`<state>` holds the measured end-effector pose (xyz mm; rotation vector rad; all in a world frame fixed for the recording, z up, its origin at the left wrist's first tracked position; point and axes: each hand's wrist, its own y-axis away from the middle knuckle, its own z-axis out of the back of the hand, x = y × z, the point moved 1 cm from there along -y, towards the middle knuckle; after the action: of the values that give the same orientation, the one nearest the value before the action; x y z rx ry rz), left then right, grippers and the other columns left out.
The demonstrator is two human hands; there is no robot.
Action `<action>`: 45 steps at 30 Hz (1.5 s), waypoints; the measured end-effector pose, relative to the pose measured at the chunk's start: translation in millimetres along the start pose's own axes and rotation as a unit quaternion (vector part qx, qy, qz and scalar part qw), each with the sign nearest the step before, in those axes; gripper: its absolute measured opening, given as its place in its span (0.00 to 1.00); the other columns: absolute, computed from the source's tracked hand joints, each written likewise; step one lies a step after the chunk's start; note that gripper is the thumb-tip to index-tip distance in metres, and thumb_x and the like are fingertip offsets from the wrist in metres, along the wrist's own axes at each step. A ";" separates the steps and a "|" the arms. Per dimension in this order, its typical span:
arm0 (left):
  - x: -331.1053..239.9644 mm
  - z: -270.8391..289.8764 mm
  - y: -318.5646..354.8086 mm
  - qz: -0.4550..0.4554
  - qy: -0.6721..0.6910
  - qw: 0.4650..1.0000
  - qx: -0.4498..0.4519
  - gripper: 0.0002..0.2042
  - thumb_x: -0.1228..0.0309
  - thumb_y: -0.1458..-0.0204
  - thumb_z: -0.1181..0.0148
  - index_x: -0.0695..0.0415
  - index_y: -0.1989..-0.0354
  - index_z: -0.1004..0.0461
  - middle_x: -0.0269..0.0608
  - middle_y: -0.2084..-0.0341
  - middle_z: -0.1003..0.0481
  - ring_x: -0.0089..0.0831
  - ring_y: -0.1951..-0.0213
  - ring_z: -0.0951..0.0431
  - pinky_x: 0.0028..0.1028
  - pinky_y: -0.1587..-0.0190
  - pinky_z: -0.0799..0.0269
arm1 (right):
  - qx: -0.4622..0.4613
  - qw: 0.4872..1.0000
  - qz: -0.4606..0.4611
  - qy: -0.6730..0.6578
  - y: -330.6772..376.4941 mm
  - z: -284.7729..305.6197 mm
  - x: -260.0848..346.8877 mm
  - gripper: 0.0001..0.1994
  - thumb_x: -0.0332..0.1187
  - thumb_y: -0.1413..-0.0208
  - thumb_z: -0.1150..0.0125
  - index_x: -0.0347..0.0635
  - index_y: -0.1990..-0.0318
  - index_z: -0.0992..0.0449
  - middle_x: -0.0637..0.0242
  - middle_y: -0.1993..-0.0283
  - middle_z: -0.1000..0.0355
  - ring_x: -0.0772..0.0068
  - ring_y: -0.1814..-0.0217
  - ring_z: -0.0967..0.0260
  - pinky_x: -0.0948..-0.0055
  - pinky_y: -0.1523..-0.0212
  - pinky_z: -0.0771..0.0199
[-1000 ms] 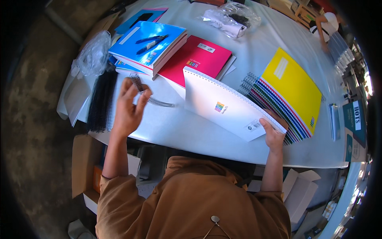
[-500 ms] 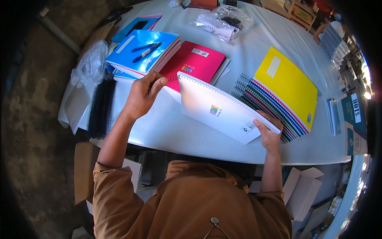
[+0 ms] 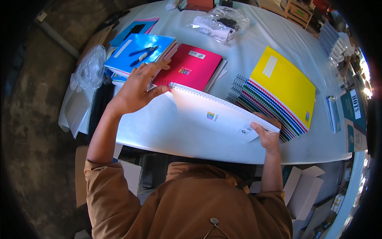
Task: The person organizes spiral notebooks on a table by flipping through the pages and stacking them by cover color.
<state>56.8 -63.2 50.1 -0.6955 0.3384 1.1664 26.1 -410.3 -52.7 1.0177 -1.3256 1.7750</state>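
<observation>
A white-covered notebook (image 3: 207, 109) is held on edge above the table, its row of punched holes uppermost. My right hand (image 3: 267, 133) grips its right end, thumb on the white cover and fingers behind. At the other end my left hand (image 3: 139, 87) is open, fingers and thumb apart around the notebook's left corner. Bits of dark spiral wire show by that corner. Behind lies a red notebook (image 3: 195, 65) on some papers. To the right, a yellow notebook (image 3: 282, 83) tops a stack of spiral notebooks with coloured edges; loose wire coils (image 3: 237, 85) stick out at its left side.
Two pens (image 3: 143, 55) lie on a stack of blue notebooks (image 3: 119, 53) at left. Beside it are a clear plastic bag (image 3: 90, 67) and a bundle of black coils (image 3: 101, 101). Another plastic bag (image 3: 221, 24) sits at the back. Open cartons (image 3: 304, 191) stand below the table's front edge.
My left hand has opened from a pinch, its fingers spreading up and away from the notebook's left corner. The notebook has tilted a little, while my right hand keeps its grip.
</observation>
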 end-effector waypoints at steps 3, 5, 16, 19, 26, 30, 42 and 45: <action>-7.8 4.1 -4.0 -0.033 -0.082 0.985 0.149 0.09 0.72 0.50 0.43 0.58 0.61 0.25 0.43 0.61 0.25 0.37 0.59 0.27 0.33 0.57 0.34 | -0.016 0.999 0.027 0.016 -1.9 -2.4 -2.1 0.13 0.24 0.54 0.37 0.32 0.59 0.24 0.58 0.64 0.24 0.76 0.68 0.27 0.80 0.63 0.29; -13.8 5.1 -7.9 -0.028 -0.068 0.989 0.127 0.09 0.72 0.50 0.43 0.59 0.61 0.25 0.44 0.63 0.25 0.36 0.60 0.25 0.33 0.59 0.32 | -0.028 0.999 0.024 0.006 -1.5 -4.0 -1.6 0.12 0.24 0.55 0.37 0.32 0.60 0.24 0.58 0.64 0.24 0.76 0.68 0.27 0.80 0.64 0.29; -28.6 0.7 -13.6 -0.007 -0.167 0.976 0.142 0.11 0.74 0.53 0.40 0.61 0.60 0.29 0.47 0.63 0.25 0.38 0.59 0.24 0.29 0.59 0.27 | 0.004 1.000 0.011 0.001 5.8 -3.8 0.3 0.13 0.26 0.54 0.37 0.31 0.59 0.25 0.58 0.63 0.24 0.77 0.66 0.27 0.81 0.63 0.30; -27.0 3.0 -12.3 -0.062 -0.164 0.981 0.078 0.11 0.75 0.54 0.40 0.61 0.61 0.28 0.47 0.63 0.25 0.37 0.58 0.25 0.29 0.59 0.28 | -0.033 0.999 -0.017 -0.032 7.4 -7.0 2.2 0.13 0.25 0.54 0.37 0.31 0.60 0.24 0.56 0.62 0.24 0.75 0.67 0.27 0.81 0.64 0.29; -13.9 12.6 -18.4 -0.098 -0.105 0.963 0.227 0.09 0.75 0.50 0.44 0.64 0.61 0.27 0.46 0.65 0.27 0.38 0.63 0.26 0.30 0.58 0.31 | 0.021 1.000 0.002 0.002 3.3 -4.9 5.7 0.12 0.23 0.55 0.38 0.31 0.60 0.24 0.54 0.62 0.25 0.73 0.66 0.25 0.81 0.64 0.29; -11.9 13.8 -23.0 -0.089 -0.077 0.955 0.271 0.09 0.74 0.49 0.45 0.64 0.61 0.27 0.45 0.67 0.28 0.37 0.64 0.27 0.30 0.59 0.31 | 0.024 0.999 0.033 0.018 1.4 -5.3 10.2 0.11 0.23 0.55 0.39 0.31 0.61 0.24 0.55 0.62 0.24 0.72 0.66 0.25 0.81 0.64 0.28; -22.5 7.3 -20.7 -0.051 -0.173 0.954 0.239 0.08 0.72 0.52 0.40 0.62 0.67 0.27 0.45 0.69 0.27 0.38 0.60 0.26 0.32 0.54 0.31 | -0.032 0.991 -0.105 -0.077 19.5 -10.4 -9.6 0.10 0.25 0.52 0.38 0.34 0.61 0.24 0.64 0.65 0.24 0.79 0.64 0.29 0.78 0.60 0.29; -44.4 11.7 -26.8 -0.043 -0.241 0.946 0.213 0.10 0.71 0.52 0.41 0.62 0.63 0.26 0.46 0.63 0.25 0.38 0.60 0.25 0.31 0.56 0.31 | -0.009 0.999 -0.018 0.046 13.8 -8.9 3.9 0.11 0.23 0.53 0.40 0.35 0.60 0.24 0.58 0.62 0.24 0.71 0.65 0.26 0.78 0.63 0.28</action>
<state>63.6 -93.4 93.3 -0.0358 0.1338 1.0921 10.6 -404.7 -56.7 0.9331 -1.2551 1.7592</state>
